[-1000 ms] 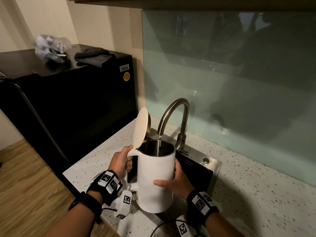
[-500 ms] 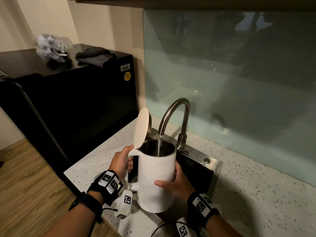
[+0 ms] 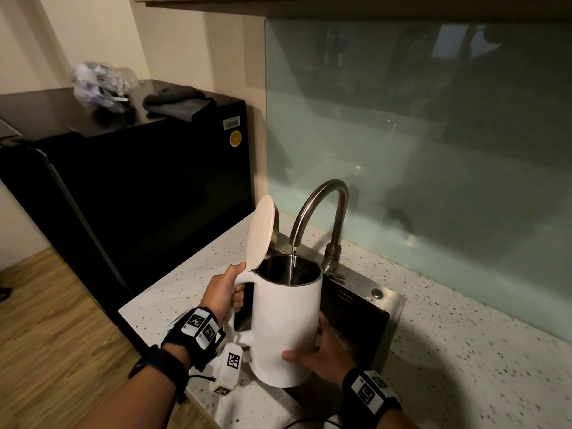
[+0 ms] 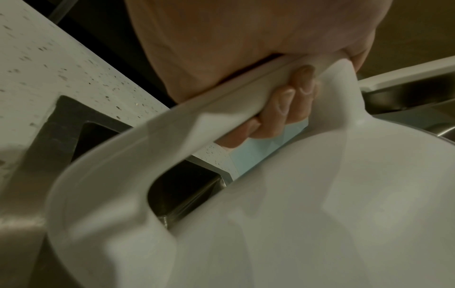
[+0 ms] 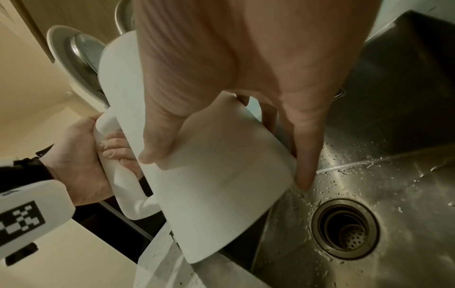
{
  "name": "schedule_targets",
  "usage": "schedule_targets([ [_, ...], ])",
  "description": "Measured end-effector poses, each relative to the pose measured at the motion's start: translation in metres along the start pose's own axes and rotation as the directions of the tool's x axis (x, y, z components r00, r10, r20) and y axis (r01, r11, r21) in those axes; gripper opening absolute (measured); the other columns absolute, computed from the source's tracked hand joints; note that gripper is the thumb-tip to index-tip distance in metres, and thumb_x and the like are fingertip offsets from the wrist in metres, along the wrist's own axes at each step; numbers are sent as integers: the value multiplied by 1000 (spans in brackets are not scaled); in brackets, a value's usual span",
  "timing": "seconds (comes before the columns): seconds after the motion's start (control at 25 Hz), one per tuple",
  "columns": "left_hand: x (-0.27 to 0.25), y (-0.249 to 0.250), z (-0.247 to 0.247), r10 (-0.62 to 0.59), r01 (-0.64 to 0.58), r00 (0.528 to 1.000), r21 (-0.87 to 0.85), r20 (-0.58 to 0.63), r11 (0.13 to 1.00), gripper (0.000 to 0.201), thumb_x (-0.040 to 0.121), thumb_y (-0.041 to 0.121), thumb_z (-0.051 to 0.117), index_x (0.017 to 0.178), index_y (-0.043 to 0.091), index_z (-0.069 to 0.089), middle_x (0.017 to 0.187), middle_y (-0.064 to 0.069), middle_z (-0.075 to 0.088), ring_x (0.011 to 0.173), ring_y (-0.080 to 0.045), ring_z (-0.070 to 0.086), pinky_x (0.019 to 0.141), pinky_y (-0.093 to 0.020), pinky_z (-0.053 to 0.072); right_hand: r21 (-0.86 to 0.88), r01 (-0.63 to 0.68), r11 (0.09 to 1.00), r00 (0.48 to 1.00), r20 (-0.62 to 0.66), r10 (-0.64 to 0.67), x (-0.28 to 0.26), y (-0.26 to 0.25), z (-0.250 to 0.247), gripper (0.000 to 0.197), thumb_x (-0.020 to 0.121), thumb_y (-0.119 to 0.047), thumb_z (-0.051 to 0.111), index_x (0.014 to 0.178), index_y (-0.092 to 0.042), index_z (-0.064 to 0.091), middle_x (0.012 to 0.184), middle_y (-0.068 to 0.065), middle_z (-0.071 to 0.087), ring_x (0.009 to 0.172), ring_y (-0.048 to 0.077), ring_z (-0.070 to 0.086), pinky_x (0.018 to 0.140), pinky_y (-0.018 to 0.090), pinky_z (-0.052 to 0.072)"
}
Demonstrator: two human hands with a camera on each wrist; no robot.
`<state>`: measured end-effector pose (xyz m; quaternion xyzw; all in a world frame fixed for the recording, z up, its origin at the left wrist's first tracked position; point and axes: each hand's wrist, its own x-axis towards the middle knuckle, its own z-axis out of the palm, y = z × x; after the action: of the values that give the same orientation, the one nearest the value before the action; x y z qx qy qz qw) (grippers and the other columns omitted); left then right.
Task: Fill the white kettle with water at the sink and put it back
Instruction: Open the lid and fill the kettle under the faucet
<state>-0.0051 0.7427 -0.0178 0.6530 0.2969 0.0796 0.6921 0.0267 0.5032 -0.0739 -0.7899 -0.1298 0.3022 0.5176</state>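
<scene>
Black fridge [image 3: 148,187] left of steel sink [image 3: 383,308]

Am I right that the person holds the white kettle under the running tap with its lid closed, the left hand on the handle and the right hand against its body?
Not quite: the kettle's lid stands open, as the head view shows.

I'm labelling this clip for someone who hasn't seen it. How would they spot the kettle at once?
Find the curved steel tap at the sink in the speckled counter. Directly under its spout is the white kettle, held by the left hand at the handle and the right hand at its side. It is the only white jug, lid flipped up, water running in.
</scene>
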Motion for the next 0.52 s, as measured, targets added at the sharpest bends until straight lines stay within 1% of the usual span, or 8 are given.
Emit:
schedule_targets([
  [0.08, 0, 0, 1, -4, 4, 1000, -4, 2, 1000, 47, 93, 47, 52, 59, 14, 46, 53, -3, 40, 47, -18, 36, 57, -33, 34, 0, -16, 1000, 1000, -1, 16, 0, -2, 0, 123, 61, -41, 93, 152, -32, 12, 139, -11, 38, 119, 9, 41, 103, 32, 40],
  [0.2, 0, -1, 0, -3, 3, 1000, -2, 6, 1000, 47, 93, 47, 51, 59, 14, 46, 53, -4, 40, 47, -18, 36, 57, -33, 34, 10, -14, 1000, 1000, -4, 14, 1, -1, 0, 123, 61, -39, 94, 152, -32, 12, 143, -10, 38, 118, 8, 42, 99, 27, 40],
  [0.28, 0, -1, -2, -1, 1, 1000, 2, 7, 1000, 47, 94, 46, 51, 61, 14, 45, 53, -4, 39, 47, -18, 36, 57, -33, 34, 18, -15, 1000, 1000, -5, 15, 1, 1, 0, 124, 59, -39, 94, 152, -34, 12, 142, -12, 39, 118, 7, 43, 97, 25, 40],
  [0.52, 0, -2, -4, 24, -24, 1000, 3, 10, 1000, 46, 94, 47, 50, 65, 12, 46, 55, -4, 39, 48, -18, 36, 57, -33, 35, 43, -1, 999, 1000, -16, 2, 4, 4, 2, 122, 56, -36, 96, 150, -33, 19, 135, -13, 44, 119, 9, 47, 99, 28, 42],
])
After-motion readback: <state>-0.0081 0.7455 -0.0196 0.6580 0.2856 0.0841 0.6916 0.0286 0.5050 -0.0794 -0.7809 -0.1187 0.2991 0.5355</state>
